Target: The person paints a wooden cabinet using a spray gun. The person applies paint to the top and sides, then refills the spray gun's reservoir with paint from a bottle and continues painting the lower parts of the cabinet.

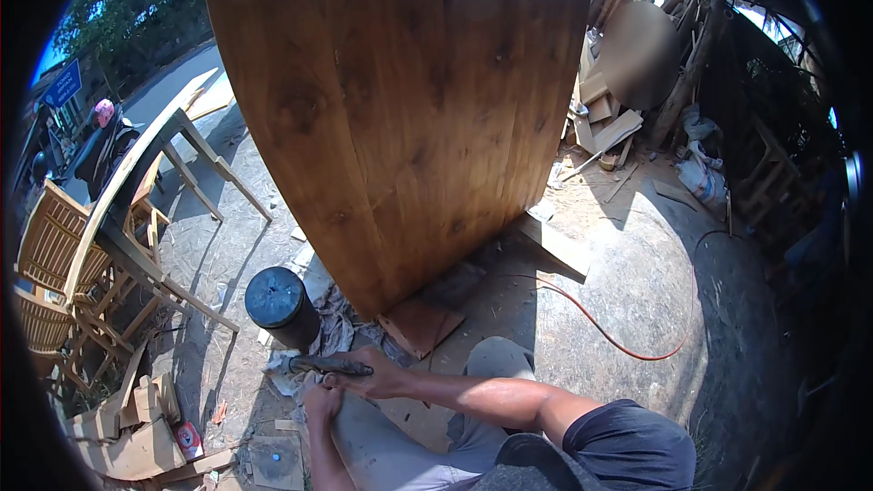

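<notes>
My right hand point(382, 375) reaches in from the right, its fingers wrapped round a dark, elongated tool point(329, 365) whose exact kind I cannot make out. Just below it my left hand point(321, 397) is closed, above my knee; what lies in its fingers is hidden. Beside the tool's far end is a crumpled pale cloth point(282, 373). A dark cylindrical container with a lid point(275, 298) stands on the ground past my hands. In front of me a large brown wooden panel point(409, 127) stands tilted on its edge.
An orange-red hose point(627, 355) curves over the ground at right. A wooden block point(556, 247) lies by the panel's foot. A long table frame point(136, 159) and slatted chairs point(64, 241) stand at left. Wood scraps pile up at lower left and far right.
</notes>
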`<state>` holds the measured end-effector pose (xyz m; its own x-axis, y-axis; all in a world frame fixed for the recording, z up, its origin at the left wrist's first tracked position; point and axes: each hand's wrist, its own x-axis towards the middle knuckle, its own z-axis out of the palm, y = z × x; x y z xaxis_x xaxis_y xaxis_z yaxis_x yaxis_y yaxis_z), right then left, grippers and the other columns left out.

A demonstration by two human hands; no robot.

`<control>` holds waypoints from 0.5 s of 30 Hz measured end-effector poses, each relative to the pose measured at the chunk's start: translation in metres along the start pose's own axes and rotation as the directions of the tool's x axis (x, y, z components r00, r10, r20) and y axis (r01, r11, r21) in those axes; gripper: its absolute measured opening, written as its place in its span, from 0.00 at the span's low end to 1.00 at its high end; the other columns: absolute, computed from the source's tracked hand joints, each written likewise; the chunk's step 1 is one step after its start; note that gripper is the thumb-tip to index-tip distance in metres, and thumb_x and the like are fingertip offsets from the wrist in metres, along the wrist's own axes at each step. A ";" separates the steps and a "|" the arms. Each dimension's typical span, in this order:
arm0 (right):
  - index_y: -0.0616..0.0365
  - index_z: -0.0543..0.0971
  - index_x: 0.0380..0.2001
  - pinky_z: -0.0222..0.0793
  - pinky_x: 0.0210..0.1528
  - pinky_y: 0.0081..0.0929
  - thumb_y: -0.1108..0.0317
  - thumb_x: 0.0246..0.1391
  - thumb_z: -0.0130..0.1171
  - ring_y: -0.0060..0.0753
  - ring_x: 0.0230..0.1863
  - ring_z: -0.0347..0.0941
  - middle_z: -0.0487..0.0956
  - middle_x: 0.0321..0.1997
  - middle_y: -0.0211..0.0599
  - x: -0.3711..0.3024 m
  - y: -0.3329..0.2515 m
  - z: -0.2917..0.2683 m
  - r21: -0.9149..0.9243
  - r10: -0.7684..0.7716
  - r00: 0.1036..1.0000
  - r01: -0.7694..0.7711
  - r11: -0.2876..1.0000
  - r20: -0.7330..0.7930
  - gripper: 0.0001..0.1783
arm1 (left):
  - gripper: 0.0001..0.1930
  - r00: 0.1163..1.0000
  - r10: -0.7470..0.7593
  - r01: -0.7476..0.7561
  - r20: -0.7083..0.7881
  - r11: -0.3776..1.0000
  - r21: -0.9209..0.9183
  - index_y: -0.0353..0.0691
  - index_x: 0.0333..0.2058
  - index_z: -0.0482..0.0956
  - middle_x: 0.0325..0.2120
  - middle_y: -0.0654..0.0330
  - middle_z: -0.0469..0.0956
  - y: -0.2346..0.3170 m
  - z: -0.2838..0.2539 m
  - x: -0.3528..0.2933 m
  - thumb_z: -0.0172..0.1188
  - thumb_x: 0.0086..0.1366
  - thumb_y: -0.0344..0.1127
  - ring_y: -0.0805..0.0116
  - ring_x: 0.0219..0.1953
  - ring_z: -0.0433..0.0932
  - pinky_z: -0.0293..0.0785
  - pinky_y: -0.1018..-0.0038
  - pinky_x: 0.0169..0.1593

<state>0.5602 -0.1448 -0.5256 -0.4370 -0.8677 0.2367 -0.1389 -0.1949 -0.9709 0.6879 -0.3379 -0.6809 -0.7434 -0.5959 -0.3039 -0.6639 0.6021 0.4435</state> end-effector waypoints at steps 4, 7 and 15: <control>0.60 0.83 0.56 0.73 0.38 0.26 0.58 0.68 0.66 0.16 0.35 0.75 0.85 0.32 0.35 -0.005 0.001 -0.004 -0.030 -0.057 0.996 0.055 0.998 -0.065 0.21 | 0.31 1.000 -0.009 0.010 0.007 0.999 -0.046 0.36 0.43 0.90 0.39 0.37 0.86 0.012 0.000 -0.003 0.61 0.63 0.62 0.41 0.47 0.85 0.79 0.56 0.56; 0.61 0.84 0.53 0.68 0.31 0.25 0.57 0.68 0.66 0.14 0.30 0.69 0.81 0.28 0.28 0.000 -0.026 -0.010 -0.128 -0.065 0.994 0.054 0.990 -0.089 0.20 | 0.31 1.000 -0.027 0.026 -0.007 0.999 -0.042 0.35 0.40 0.90 0.33 0.41 0.87 0.002 -0.006 -0.003 0.63 0.63 0.64 0.42 0.41 0.87 0.80 0.56 0.52; 0.60 0.85 0.49 0.68 0.33 0.24 0.53 0.68 0.66 0.16 0.31 0.70 0.80 0.29 0.26 -0.008 -0.019 -0.029 -0.085 -0.056 0.962 0.035 0.996 -0.269 0.20 | 0.25 0.525 -0.140 -0.757 -0.839 0.374 -0.536 0.32 0.53 0.77 0.55 0.44 0.81 0.085 -0.284 -0.011 0.42 0.83 0.50 0.55 0.59 0.80 0.70 0.63 0.67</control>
<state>0.5403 -0.1212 -0.5082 -0.6512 -0.7005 0.2918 -0.2288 -0.1854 -0.9557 0.6630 -0.4312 -0.4008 -0.2290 -0.8436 0.4857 0.3575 0.3912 0.8480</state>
